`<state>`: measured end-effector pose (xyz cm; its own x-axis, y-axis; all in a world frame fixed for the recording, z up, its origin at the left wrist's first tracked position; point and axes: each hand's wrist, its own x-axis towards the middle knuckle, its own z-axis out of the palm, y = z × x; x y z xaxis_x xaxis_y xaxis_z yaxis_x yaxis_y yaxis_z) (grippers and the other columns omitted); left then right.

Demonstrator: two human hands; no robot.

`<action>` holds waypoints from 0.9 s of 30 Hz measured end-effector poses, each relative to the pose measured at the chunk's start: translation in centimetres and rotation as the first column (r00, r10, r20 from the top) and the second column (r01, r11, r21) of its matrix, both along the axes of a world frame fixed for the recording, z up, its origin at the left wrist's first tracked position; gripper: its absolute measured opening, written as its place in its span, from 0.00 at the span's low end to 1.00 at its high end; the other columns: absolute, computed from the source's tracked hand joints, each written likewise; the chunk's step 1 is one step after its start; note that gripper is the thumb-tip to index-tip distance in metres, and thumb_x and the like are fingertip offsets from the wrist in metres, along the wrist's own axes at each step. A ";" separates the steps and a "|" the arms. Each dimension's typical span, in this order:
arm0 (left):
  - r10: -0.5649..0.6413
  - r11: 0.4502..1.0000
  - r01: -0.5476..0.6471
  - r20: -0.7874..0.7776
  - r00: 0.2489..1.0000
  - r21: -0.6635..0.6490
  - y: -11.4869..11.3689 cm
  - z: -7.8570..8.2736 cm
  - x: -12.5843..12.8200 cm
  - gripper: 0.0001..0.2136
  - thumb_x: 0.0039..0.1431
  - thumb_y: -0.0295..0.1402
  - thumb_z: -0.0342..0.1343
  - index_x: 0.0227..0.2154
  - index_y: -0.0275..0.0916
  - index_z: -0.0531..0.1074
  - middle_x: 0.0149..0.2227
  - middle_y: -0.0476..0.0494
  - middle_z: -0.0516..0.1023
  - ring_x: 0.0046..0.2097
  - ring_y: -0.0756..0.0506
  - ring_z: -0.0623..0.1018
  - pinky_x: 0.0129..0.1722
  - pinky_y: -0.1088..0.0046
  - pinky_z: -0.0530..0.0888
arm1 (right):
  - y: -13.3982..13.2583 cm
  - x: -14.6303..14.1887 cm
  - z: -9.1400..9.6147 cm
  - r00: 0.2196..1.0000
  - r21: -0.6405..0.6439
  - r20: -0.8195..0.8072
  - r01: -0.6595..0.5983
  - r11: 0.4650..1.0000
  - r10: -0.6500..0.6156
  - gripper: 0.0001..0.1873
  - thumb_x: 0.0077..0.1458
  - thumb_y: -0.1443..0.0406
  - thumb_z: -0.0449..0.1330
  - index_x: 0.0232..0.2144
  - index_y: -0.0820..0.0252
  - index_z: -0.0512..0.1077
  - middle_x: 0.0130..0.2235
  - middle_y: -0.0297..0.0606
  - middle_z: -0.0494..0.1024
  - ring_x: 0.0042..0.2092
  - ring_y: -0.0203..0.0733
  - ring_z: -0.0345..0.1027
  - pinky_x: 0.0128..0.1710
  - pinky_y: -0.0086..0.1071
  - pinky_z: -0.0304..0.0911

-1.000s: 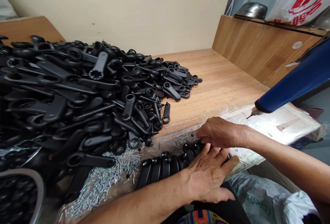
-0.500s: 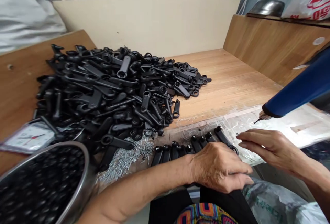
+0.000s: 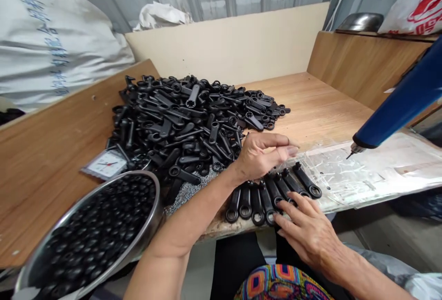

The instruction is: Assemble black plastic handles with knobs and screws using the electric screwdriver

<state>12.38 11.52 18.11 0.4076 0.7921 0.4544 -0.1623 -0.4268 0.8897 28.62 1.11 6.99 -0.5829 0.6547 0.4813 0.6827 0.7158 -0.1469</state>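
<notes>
Right hand (image 3: 307, 231): released, fingers spread flat, fingertips (image 3: 281, 205) resting on the ring ends of a row of black plastic lever arms (image 3: 257, 196) laid side by side at the near edge of the wooden bench (image 3: 321, 106). Left hand (image 3: 262, 155): loosely curled just above the row, nothing seen in its grip. Behind lies a large heap of identical black arms (image 3: 186, 115). A steel bowl of small black pieces (image 3: 93, 226) stands at left. A blue tool (image 3: 397, 106) points down over the clear plastic sheet (image 3: 362, 171) at right.

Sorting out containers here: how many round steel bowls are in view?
2. One round steel bowl, full of small black parts, sits near left on the wooden bench; the other steel bowl stands on the wooden shelf, far right. Others may be hidden.
</notes>
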 end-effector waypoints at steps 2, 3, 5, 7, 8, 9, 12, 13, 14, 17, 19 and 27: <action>0.020 1.000 -0.018 0.087 0.996 -0.026 0.4 0.2 -0.7 0.05 0.49 0.30 0.57 0.29 0.35 0.77 0.26 0.48 0.78 0.29 0.50 0.76 0.33 0.72 0.74 | 0.1 -0.7 -0.7 1.000 -0.029 0.024 0.012 0.999 -0.011 0.10 0.54 0.66 0.54 0.39 0.54 0.73 0.46 0.40 0.74 0.54 0.56 0.57 0.49 0.48 0.55; 0.021 1.000 -0.018 0.129 0.991 -0.022 0.7 0.3 -1.0 0.06 0.50 0.30 0.57 0.29 0.36 0.77 0.25 0.48 0.78 0.29 0.50 0.76 0.34 0.71 0.74 | 0.2 -0.9 -0.9 0.999 -0.044 0.034 0.020 0.999 -0.018 0.10 0.54 0.67 0.55 0.38 0.55 0.73 0.46 0.40 0.74 0.54 0.56 0.57 0.50 0.48 0.54; 0.020 1.000 -0.020 0.193 0.981 -0.002 1.3 0.6 -1.5 0.06 0.50 0.31 0.57 0.30 0.36 0.77 0.25 0.48 0.77 0.29 0.50 0.76 0.34 0.70 0.74 | 0.3 -1.2 -1.1 0.998 -0.063 0.048 0.033 0.997 -0.030 0.09 0.53 0.68 0.55 0.37 0.55 0.73 0.46 0.39 0.74 0.54 0.55 0.57 0.50 0.47 0.54; 0.039 0.999 -0.037 0.234 0.971 -0.012 1.7 0.9 -2.0 0.07 0.51 0.32 0.57 0.30 0.36 0.76 0.25 0.48 0.77 0.29 0.49 0.76 0.34 0.69 0.74 | 0.4 -1.4 -1.1 0.998 -0.063 0.052 0.035 0.997 -0.031 0.09 0.53 0.69 0.55 0.36 0.56 0.73 0.45 0.39 0.74 0.53 0.55 0.57 0.49 0.46 0.53; 0.053 0.999 -0.049 0.238 0.970 -0.022 1.7 1.1 -2.3 0.07 0.51 0.33 0.56 0.30 0.36 0.76 0.25 0.48 0.77 0.29 0.49 0.76 0.34 0.68 0.74 | 0.5 -1.5 -1.0 0.998 -0.065 0.054 0.034 0.997 -0.031 0.09 0.53 0.69 0.55 0.35 0.56 0.73 0.45 0.39 0.74 0.53 0.54 0.57 0.49 0.46 0.53; 0.069 0.998 -0.065 0.228 0.971 -0.023 1.4 1.2 -2.6 0.07 0.51 0.33 0.56 0.31 0.37 0.76 0.25 0.48 0.77 0.29 0.49 0.76 0.34 0.68 0.74 | 0.6 -1.6 -1.0 0.998 -0.065 0.052 0.034 0.997 -0.030 0.09 0.53 0.69 0.55 0.35 0.55 0.73 0.45 0.39 0.74 0.53 0.54 0.57 0.49 0.46 0.53; 0.164 0.985 -0.167 0.056 0.985 0.046 -0.8 0.8 -4.3 0.07 0.54 0.31 0.55 0.34 0.37 0.76 0.28 0.48 0.78 0.31 0.50 0.76 0.34 0.70 0.74 | 0.7 -1.7 -0.8 0.999 -0.059 0.044 0.027 0.998 -0.024 0.09 0.54 0.70 0.54 0.34 0.56 0.73 0.44 0.39 0.74 0.53 0.53 0.57 0.49 0.44 0.52; 0.219 0.972 -0.214 -0.054 0.974 0.098 -1.9 0.2 -5.0 0.07 0.55 0.30 0.55 0.34 0.37 0.76 0.30 0.47 0.78 0.32 0.50 0.76 0.34 0.71 0.74 | 0.8 -1.7 -0.8 0.999 -0.055 0.042 0.023 0.998 -0.021 0.09 0.53 0.70 0.54 0.35 0.56 0.73 0.44 0.39 0.74 0.53 0.53 0.57 0.49 0.44 0.52; 0.291 0.950 -0.263 -0.168 0.942 0.169 -3.2 -0.6 -5.8 0.07 0.56 0.30 0.54 0.34 0.37 0.76 0.31 0.46 0.78 0.32 0.50 0.76 0.34 0.72 0.73 | 0.8 -1.7 -0.8 0.999 -0.051 0.040 0.019 0.998 -0.017 0.09 0.53 0.70 0.54 0.35 0.56 0.73 0.44 0.39 0.74 0.53 0.53 0.56 0.49 0.45 0.52; 0.445 0.882 -0.303 -0.425 0.788 0.361 -7.4 -4.4 -8.2 0.07 0.56 0.27 0.52 0.34 0.35 0.75 0.36 0.43 0.77 0.39 0.48 0.75 0.44 0.69 0.72 | 0.9 -1.8 -0.9 0.999 -0.065 0.045 0.018 0.998 -0.015 0.09 0.53 0.70 0.55 0.35 0.57 0.72 0.45 0.38 0.74 0.54 0.54 0.55 0.50 0.45 0.50; 0.561 0.824 -0.357 -0.540 0.628 0.441 -9.7 -7.3 -9.3 0.08 0.57 0.28 0.51 0.36 0.36 0.74 0.40 0.40 0.76 0.47 0.44 0.73 0.49 0.64 0.70 | 0.9 -1.8 -1.0 0.998 -0.085 0.061 0.010 0.996 -0.005 0.08 0.53 0.71 0.55 0.34 0.58 0.72 0.45 0.38 0.74 0.54 0.53 0.54 0.51 0.44 0.49; 0.636 0.761 -0.338 -0.740 0.219 0.554 -12.8 -11.7 -8.3 0.14 0.58 0.33 0.50 0.47 0.39 0.69 0.51 0.40 0.69 0.56 0.38 0.64 0.53 0.54 0.67 | 1.3 -2.3 -0.1 0.990 -0.130 0.137 -0.007 0.992 0.025 0.07 0.53 0.72 0.54 0.29 0.60 0.72 0.43 0.40 0.74 0.55 0.53 0.53 0.52 0.44 0.48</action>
